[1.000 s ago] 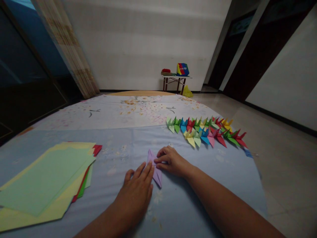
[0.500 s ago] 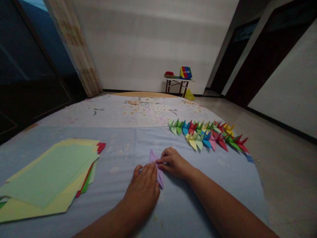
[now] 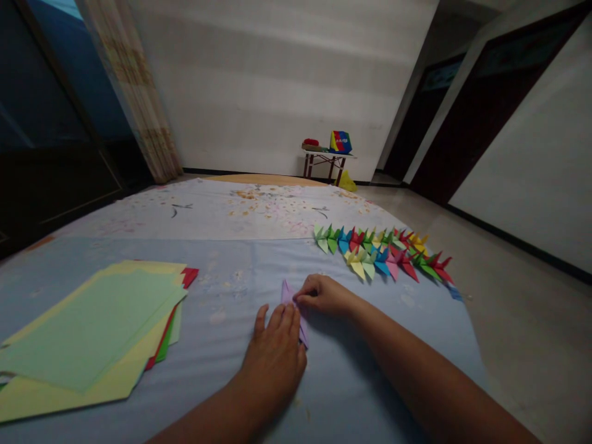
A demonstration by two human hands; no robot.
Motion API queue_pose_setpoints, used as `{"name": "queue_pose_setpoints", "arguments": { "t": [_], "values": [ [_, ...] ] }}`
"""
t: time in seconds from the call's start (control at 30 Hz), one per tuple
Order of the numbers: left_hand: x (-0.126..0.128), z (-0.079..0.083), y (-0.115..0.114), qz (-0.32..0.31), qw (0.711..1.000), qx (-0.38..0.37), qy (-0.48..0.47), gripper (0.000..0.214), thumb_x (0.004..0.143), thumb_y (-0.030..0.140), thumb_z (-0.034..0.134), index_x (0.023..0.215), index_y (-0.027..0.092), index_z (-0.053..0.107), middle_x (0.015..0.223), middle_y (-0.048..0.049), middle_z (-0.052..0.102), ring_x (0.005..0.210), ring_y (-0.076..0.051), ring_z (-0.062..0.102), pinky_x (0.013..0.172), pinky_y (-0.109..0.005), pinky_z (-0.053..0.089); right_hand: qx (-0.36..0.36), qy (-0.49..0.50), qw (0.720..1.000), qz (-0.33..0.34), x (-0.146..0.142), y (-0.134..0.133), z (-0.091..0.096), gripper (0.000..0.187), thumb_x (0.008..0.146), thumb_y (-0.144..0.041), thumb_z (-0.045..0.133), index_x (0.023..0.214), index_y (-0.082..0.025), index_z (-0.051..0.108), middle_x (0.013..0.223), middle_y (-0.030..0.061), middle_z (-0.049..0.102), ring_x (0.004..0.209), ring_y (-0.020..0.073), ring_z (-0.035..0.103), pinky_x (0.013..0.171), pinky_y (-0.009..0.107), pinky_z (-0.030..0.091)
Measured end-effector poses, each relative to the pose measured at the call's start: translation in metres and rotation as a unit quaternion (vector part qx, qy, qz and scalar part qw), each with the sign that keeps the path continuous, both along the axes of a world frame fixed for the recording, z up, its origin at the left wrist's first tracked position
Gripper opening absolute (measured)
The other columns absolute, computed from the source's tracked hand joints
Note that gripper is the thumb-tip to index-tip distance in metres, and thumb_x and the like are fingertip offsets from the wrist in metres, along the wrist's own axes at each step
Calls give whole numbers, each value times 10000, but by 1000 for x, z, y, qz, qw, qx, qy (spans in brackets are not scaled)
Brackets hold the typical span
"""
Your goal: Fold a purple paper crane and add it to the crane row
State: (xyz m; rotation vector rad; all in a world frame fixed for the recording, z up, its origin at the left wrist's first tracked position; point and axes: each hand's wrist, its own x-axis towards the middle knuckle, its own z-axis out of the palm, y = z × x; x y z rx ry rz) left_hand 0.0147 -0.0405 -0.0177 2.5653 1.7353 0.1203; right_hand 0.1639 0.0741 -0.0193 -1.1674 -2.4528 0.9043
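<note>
A folded piece of purple origami paper (image 3: 287, 293) lies on the blue tablecloth in front of me, narrow and pointed at both ends. My left hand (image 3: 275, 345) rests palm down over its left side, fingers stretched out and pressing it to the table. At its right edge my right hand (image 3: 321, 296) is closed in a pinch, thumb and forefinger gripping the paper. The middle of the paper is partly hidden under my left fingers. To the right stand two rows of folded paper cranes (image 3: 382, 262) in several colours.
A stack of coloured paper sheets (image 3: 102, 327) lies at the left on the tablecloth (image 3: 222, 382). Beyond the table, a small folding table (image 3: 329, 155) by the wall holds a colourful box (image 3: 341, 142) and a red item. A yellow bag (image 3: 346, 181) sits on the floor beneath.
My right fingers have curled in more tightly at the paper's edge. My left hand has shifted slightly right and covers more of the paper. The camera view has turned a little.
</note>
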Motion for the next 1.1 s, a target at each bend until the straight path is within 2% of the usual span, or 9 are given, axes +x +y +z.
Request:
{"name": "queue_pose_setpoints", "arguments": {
  "t": [0.03,0.1,0.27,0.4,0.7,0.93,1.1],
  "values": [
    [0,0,0,2,1000,1,-1,515,862,304,327,1325,106,435,1378,-140,446,1293,-283,344,1075,-551,135,-34,-12,999,4,-3,4,1,224,794,-256,541,864,-166,734,616,-23,595,610,103,527,564,193,367],
    [0,1,1,4,1000,0,-6,519,858,311,334,1323,106,439,1376,-142,447,1303,-287,328,1079,-561,114,-59,-17,997,-37,-9,13,2,219,782,-254,543,848,-146,722,633,-24,621,590,90,532,533,179,359],
    [-2,4,4,-1,1000,-17,-21,540,853,345,338,1324,100,436,1396,-139,420,1343,-287,253,1095,-558,62,-47,-42,993,-105,-26,27,3,245,673,-242,646,902,-166,684,746,-6,662,652,102,560,583,191,383],
    [-2,6,6,-7,999,-27,-25,542,862,350,319,1326,95,432,1398,-142,416,1352,-282,233,1102,-544,64,-54,-73,986,-137,-34,32,9,237,632,-266,675,860,-201,682,781,-16,672,707,121,579,618,209,386],
    [-1,10,3,-25,999,-21,-14,534,882,341,301,1324,71,431,1391,-154,423,1345,-280,250,1114,-508,101,-95,-115,973,-175,-44,40,15,138,614,-280,683,734,-218,714,692,-20,677,719,136,599,637,210,389],
    [-1,7,5,-24,1000,-10,-3,535,878,342,315,1318,63,438,1378,-159,439,1328,-284,288,1116,-481,143,-91,-113,969,-198,-47,38,18,160,596,-314,701,708,-203,724,655,-9,661,689,141,585,629,224,378],
    [-1,7,5,-24,1000,-10,10,538,866,337,322,1314,64,444,1374,-163,443,1323,-290,299,1115,-482,155,-71,-79,975,-196,-42,34,12,202,683,-374,641,746,-197,718,679,-13,661,700,131,583,649,225,374]
  ]
}}
